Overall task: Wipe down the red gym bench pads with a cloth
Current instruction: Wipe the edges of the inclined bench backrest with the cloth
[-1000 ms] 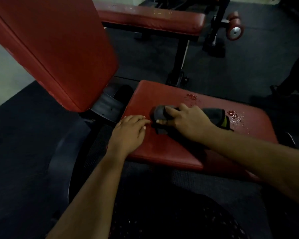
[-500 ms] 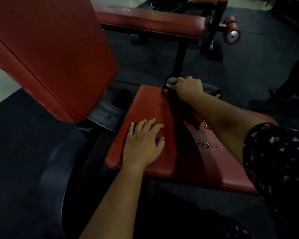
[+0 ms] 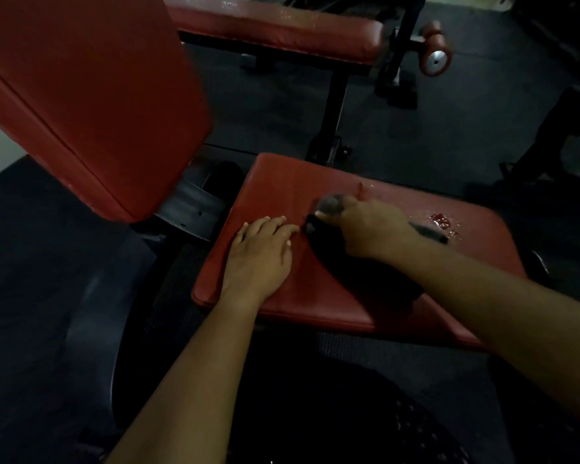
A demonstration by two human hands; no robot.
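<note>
- The right hand (image 3: 369,229) gripped the cloth (image 3: 329,205), fingers curled round it, and pressed it onto the middle of the seat (image 3: 282,182).
- The left hand (image 3: 258,256) lay flat on the seat's near-left part, fingers straight, just beside the cloth.
- Droplets (image 3: 442,222) sat unwiped toward the seat's right end.
- The stroke probably called for firm, even pressure and overlapping passes toward those droplets, with the left hand steadying the seat.
</note>
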